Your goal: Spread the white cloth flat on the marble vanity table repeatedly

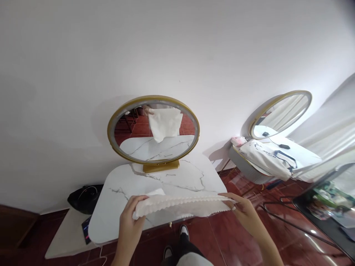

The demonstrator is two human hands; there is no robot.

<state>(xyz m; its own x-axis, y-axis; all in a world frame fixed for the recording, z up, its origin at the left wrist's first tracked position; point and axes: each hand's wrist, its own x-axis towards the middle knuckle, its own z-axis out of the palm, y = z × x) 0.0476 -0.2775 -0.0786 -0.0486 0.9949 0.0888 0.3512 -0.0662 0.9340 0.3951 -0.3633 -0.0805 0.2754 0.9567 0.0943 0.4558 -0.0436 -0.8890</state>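
Observation:
A white cloth (183, 205) with a scalloped edge is stretched between my two hands, above the front part of a white marble-patterned table (116, 192). My left hand (131, 214) pinches its left end, and my right hand (240, 207) grips the right end with thumb and fingers. Part of the cloth hangs below its top edge. Behind it on the tabletop stands a round mirror (154, 129) in a gold frame, which reflects the white cloth.
At the right, a second table holds another gold-framed mirror (281, 114) and a white printed bag (264, 157). A black bag (85, 199) lies at the left, near a phone (85, 229). A black surface with several items (330, 199) is at the far right.

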